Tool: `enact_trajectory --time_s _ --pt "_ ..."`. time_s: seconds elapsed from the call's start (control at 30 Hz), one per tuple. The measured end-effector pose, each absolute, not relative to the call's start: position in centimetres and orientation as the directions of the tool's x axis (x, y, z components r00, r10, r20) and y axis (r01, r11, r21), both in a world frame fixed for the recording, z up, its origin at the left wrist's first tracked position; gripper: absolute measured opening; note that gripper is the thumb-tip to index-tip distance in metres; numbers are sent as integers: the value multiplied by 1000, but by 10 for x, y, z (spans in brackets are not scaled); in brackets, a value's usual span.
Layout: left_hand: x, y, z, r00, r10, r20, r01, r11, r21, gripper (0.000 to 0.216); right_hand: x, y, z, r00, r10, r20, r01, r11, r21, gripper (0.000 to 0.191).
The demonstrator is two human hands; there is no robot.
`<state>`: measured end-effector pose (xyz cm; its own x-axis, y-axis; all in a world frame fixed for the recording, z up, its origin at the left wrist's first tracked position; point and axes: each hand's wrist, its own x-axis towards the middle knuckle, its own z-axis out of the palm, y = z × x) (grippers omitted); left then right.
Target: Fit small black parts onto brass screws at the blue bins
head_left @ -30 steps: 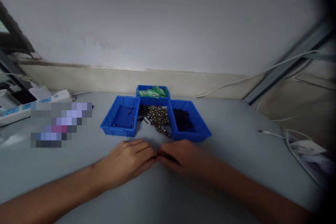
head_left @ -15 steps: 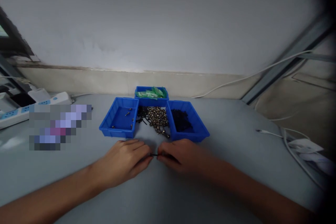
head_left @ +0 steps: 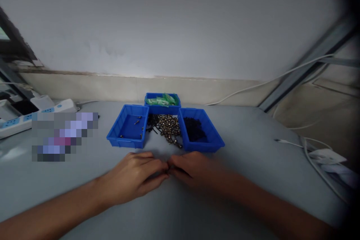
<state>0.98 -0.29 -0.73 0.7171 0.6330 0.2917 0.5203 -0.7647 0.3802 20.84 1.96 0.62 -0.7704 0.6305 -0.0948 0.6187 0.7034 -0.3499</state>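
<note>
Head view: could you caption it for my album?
Left hand and right hand close together before three blue bins and small metal parts.

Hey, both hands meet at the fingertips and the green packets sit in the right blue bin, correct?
Not quite: in the head view the green packets are in the back blue bin, not the right bin. The left hand and right hand do meet at the fingertips.

Prob. a small workshop, w/ blue parts bins (head_left: 126,143), metal pcs (head_left: 169,125) & pwr strip (head_left: 21,120) on tbl (head_left: 239,129).
</note>
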Motion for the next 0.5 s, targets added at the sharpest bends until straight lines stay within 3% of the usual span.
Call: enact_trajectory --time_s 0.5 --pt "6 -4 -5 709 653 267 520 -739 428 41 210 21 3 -770 638 -8 598 717 -359 27"
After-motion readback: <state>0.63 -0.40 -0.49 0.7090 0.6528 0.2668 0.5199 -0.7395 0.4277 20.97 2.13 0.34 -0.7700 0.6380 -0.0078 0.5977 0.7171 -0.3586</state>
